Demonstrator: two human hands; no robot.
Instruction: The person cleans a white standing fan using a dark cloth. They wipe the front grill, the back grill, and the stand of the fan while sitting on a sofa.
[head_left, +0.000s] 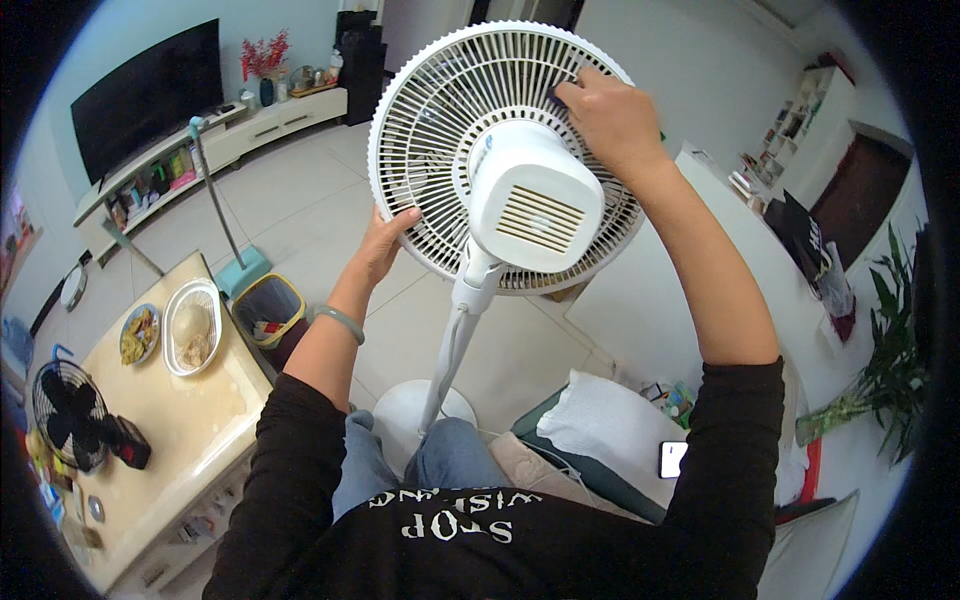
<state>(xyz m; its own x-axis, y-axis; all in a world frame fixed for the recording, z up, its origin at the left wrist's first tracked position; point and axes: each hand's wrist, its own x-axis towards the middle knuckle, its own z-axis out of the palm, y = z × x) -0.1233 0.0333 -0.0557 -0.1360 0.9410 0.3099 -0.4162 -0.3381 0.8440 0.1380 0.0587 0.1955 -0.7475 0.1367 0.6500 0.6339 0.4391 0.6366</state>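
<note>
A white pedestal fan (538, 214) stands before me, its motor housing and the back of its round wire grille (431, 161) facing me. My left hand (384, 244) holds the grille's lower left rim, thumb on the near side and fingers hidden behind. At the upper right of the grille, my right hand (611, 124) presses bent fingers against the wires. A small dark piece that looks like cloth (556, 96) shows under those fingers; most of it is hidden. The fan's pole (452, 360) runs down to a round white base (397, 405) by my knees.
On the left, a table (217, 390) bears a small black fan (71, 412), a plate of food (140, 335) and a white tray (176, 296). A lined bin (304, 307) and a teal broom or dustpan (244, 274) stand beyond. A phone (673, 459) lies at right.
</note>
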